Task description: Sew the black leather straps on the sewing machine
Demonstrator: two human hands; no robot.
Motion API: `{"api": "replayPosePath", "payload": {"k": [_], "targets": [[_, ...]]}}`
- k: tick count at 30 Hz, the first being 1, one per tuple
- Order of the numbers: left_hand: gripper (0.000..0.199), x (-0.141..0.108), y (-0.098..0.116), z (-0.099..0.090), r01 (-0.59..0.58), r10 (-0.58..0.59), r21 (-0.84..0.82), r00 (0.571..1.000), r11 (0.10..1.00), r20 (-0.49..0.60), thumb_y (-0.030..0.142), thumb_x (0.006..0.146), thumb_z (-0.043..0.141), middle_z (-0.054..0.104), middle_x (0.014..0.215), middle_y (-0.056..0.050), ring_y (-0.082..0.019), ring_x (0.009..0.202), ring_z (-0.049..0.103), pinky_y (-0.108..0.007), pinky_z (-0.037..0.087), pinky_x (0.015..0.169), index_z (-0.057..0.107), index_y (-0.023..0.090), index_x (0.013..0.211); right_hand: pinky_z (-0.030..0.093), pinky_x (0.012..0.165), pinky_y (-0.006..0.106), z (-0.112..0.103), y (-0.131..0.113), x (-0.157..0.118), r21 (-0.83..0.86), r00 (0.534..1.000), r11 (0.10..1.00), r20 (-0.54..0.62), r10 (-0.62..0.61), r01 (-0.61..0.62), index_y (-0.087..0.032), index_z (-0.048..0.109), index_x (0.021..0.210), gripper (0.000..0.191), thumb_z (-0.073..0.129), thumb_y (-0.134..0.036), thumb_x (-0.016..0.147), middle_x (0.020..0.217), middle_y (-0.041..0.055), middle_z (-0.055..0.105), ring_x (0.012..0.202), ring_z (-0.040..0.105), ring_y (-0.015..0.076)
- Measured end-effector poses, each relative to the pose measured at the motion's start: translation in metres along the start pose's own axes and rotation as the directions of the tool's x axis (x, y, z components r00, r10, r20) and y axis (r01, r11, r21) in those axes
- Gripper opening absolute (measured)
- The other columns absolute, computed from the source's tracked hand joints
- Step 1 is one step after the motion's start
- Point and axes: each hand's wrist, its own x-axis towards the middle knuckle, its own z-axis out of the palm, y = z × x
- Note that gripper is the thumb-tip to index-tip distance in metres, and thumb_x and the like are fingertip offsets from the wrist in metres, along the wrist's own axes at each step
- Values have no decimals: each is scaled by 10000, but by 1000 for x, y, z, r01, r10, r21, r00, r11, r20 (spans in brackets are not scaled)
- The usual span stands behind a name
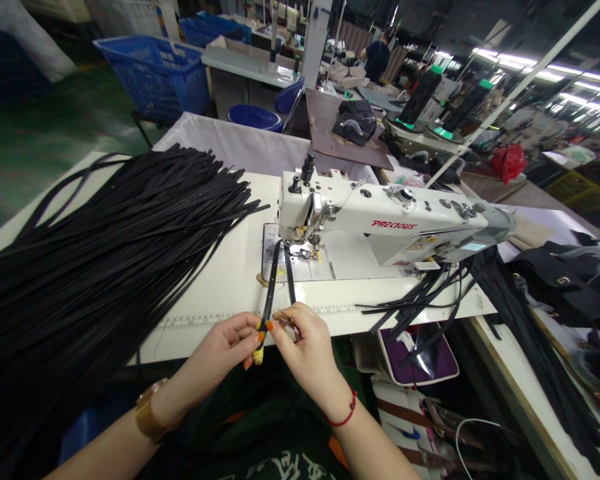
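Observation:
A narrow black strap (271,290) runs from under the presser foot of the white sewing machine (350,213) down to my hands. My left hand (230,343) pinches its near end between thumb and fingers. Beside it, my right hand (303,340) is closed at the same spot, fingertips together on the strap. Something yellow, perhaps a finger wrap (259,355), shows just below the fingertips; whose finger it is on is unclear. A second black length (290,277) comes down from the needle area and passes behind my right hand, where its end is hidden.
A large heap of black straps (130,220) covers the table's left side. More straps (430,293) hang over the front edge at right, above a purple-lined tray (447,363). Behind stand a blue basket (155,77), a blue stool (255,118) and a person (377,59).

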Motion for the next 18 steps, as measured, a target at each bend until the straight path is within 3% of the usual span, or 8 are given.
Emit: {"api": "replayPosePath", "payload": {"k": [3, 5, 8, 10, 14, 18], "targets": [[203, 0, 1, 0, -47, 50, 108, 998, 993, -25, 367, 888, 585, 563, 678, 35, -114, 602, 501, -215, 384, 569, 584, 174, 950, 448, 636, 264, 6, -5, 0, -222, 995, 970, 55, -87, 97, -184, 657, 977, 139, 589, -133, 868, 886, 30, 663, 773, 634, 171], [147, 1, 0, 0, -110, 133, 266, 989, 958, -67, 309, 879, 562, 589, 714, 22, -130, 633, 522, -231, 399, 588, 590, 178, 939, 417, 565, 275, 9, -6, -2, -384, 988, 912, 97, -117, 146, -192, 650, 966, 147, 577, -111, 869, 873, 21, 669, 716, 635, 170], [102, 1, 0, 0, -174, 259, 531, 962, 829, -90, 209, 840, 523, 604, 741, 14, -142, 663, 528, -245, 404, 621, 609, 183, 890, 364, 500, 299, 15, -7, -4, -550, 980, 812, 138, -142, 195, -195, 630, 892, 113, 587, -93, 866, 796, 5, 649, 630, 609, 166], [125, 0, -1, 0, -187, 293, 620, 954, 762, -72, 164, 818, 496, 603, 738, 17, -140, 655, 521, -245, 399, 622, 612, 187, 859, 343, 484, 309, 18, -6, -4, -608, 977, 765, 145, -156, 213, -192, 610, 839, 101, 617, -92, 843, 764, 2, 631, 600, 592, 165], [132, -1, -4, 0, -193, 282, 626, 958, 756, -45, 149, 814, 482, 592, 716, 18, -136, 639, 507, -239, 393, 605, 608, 185, 829, 305, 463, 320, 21, -2, -2, -643, 975, 733, 125, -183, 220, -203, 568, 757, 114, 644, -180, 839, 730, 3, 607, 564, 566, 164], [144, 2, -8, -1, -170, 211, 457, 977, 873, -39, 219, 864, 510, 595, 713, 16, -133, 634, 518, -230, 401, 590, 633, 178, 929, 318, 482, 301, 19, 5, -4, -581, 987, 799, 94, -126, 158, -214, 556, 774, 72, 598, -193, 828, 755, -9, 607, 590, 573, 155]]}}
